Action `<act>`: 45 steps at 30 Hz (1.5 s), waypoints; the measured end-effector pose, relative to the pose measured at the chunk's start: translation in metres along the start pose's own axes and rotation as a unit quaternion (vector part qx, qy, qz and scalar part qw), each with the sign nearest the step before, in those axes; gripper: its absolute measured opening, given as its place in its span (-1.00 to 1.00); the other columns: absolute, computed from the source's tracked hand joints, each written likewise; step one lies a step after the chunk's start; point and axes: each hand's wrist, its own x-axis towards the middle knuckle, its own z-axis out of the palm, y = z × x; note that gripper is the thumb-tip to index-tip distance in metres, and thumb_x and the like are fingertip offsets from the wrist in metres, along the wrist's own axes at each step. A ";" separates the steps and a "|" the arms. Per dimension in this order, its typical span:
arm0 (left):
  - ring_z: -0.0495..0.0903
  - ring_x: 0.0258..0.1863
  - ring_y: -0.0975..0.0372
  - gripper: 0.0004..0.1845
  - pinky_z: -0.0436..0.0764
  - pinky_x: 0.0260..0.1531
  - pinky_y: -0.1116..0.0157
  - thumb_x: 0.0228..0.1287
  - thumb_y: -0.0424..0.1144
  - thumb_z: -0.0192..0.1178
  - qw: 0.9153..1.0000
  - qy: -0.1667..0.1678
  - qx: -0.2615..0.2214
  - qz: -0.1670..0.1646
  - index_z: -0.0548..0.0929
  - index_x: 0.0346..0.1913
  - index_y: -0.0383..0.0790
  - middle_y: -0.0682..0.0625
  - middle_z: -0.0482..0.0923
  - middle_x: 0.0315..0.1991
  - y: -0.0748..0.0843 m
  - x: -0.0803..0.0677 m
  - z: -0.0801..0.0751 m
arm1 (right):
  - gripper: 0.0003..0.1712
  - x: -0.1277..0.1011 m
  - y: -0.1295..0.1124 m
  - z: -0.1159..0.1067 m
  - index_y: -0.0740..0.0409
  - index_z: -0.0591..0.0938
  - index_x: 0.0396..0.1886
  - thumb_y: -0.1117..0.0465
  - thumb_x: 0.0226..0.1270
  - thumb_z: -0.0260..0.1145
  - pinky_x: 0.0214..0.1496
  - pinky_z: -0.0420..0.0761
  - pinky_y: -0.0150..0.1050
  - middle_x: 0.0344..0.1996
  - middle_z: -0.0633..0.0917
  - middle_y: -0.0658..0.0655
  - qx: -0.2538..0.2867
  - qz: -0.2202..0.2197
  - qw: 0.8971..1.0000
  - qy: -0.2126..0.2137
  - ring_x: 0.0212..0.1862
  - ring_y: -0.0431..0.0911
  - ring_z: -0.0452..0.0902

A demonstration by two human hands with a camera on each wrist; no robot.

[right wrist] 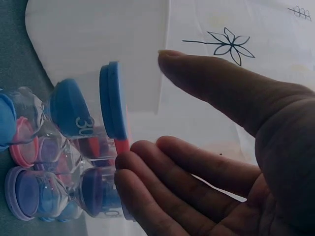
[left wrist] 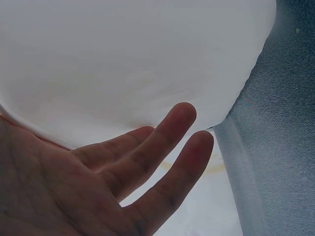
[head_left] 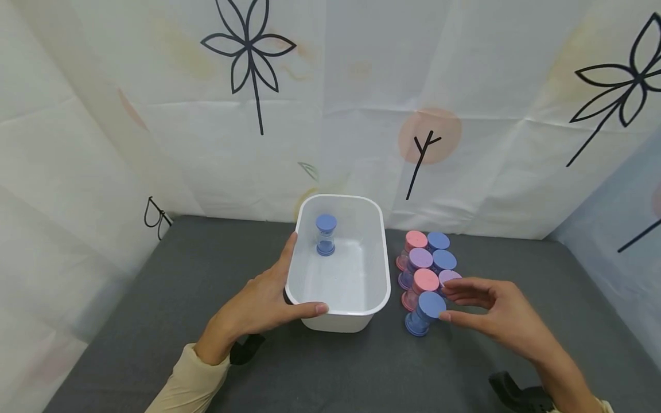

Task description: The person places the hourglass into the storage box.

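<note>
A white plastic tub [head_left: 379, 252] stands mid-table with one blue sand timer [head_left: 326, 234] upright inside. My left hand [head_left: 296, 281] rests on its near left corner, thumb along the front rim, straight fingers [left wrist: 162, 147] flat against the outer wall [left wrist: 123, 59]. To the right of the tub, several pink, purple and blue sand timers [head_left: 426, 261] stand in a tight cluster. My right hand [head_left: 446, 303] hovers at the cluster's near end, fingers loosely spread. Its thumb touches the nearest blue timer [head_left: 424, 312], whose cap [right wrist: 110, 101] sits between thumb and fingers, ungripped.
A grey cloth [head_left: 206, 275] covers the table, with bare cloth left of the tub and along the front. White sheets printed with black flowers [head_left: 250, 51] close in the back and sides. Black wrist straps [head_left: 516, 390] show near the front edge.
</note>
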 end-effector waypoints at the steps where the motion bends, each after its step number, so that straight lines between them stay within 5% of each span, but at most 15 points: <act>1: 0.56 0.08 0.06 0.37 0.50 -0.02 -0.01 -0.02 0.33 0.50 1.000 0.000 0.000 0.001 -0.38 0.60 0.42 0.18 0.28 0.43 0.000 0.000 0.000 | -0.43 0.000 -0.001 0.001 0.25 0.69 0.12 0.15 0.13 0.62 -0.10 0.64 -0.35 -0.01 0.74 0.14 -0.010 0.003 1.000 -0.003 -0.09 -0.25 0.69; 9: 0.57 0.07 0.06 0.36 0.51 -0.02 0.00 -0.03 0.34 0.49 1.000 0.000 -0.002 0.002 -0.38 0.58 0.48 0.22 0.29 0.41 0.001 0.001 0.000 | -0.37 0.000 -0.006 0.012 0.14 0.73 0.06 -0.04 0.01 0.67 -0.10 0.64 -0.31 -0.04 0.75 0.04 -0.068 0.029 0.997 -0.001 -0.09 -0.11 0.71; 19: 0.55 0.10 0.07 0.37 0.49 0.02 -0.01 -0.04 0.38 0.47 1.000 0.000 0.003 -0.008 -0.38 0.59 0.46 0.23 0.28 0.42 0.001 0.000 -0.001 | -0.32 0.000 -0.006 0.020 0.11 0.75 0.01 -0.10 -0.10 0.71 -0.17 0.63 -0.31 -0.11 0.76 0.00 -0.097 0.017 0.995 0.016 -0.16 -0.18 0.73; 45: 0.56 0.08 0.05 0.37 0.50 0.00 -0.02 -0.03 0.37 0.48 1.000 0.001 0.002 -0.007 -0.36 0.61 0.40 0.21 0.26 0.43 0.000 -0.001 -0.001 | -0.30 0.001 -0.009 0.029 0.25 0.74 0.00 -0.04 -0.10 0.72 -0.22 0.64 -0.18 -0.22 0.77 0.07 -0.126 0.059 0.990 0.022 -0.21 -0.06 0.74</act>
